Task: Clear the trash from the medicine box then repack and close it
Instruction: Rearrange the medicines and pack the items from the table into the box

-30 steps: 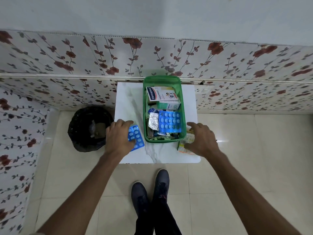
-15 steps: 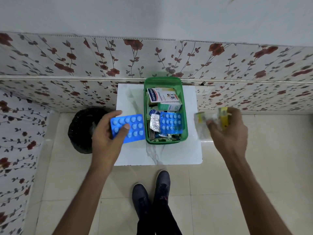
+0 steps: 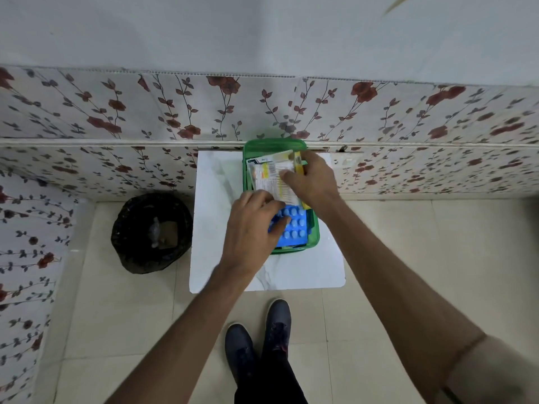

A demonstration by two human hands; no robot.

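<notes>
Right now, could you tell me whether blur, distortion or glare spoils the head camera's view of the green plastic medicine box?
Head view: wide-angle distortion bows the wall trim; the green plastic medicine box is sharp enough to show the blue blister pack, but the printing on the white packet is unreadable; lighting is soft, without glare; both hands cover much of the contents.

Over the green plastic medicine box, the left hand grips a blue blister pack. The right hand holds a white-and-yellow printed sachet there.

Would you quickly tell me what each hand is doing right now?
Left hand: closed on the blue blister pack, over the green box.
Right hand: holding the printed sachets in the box.
</notes>
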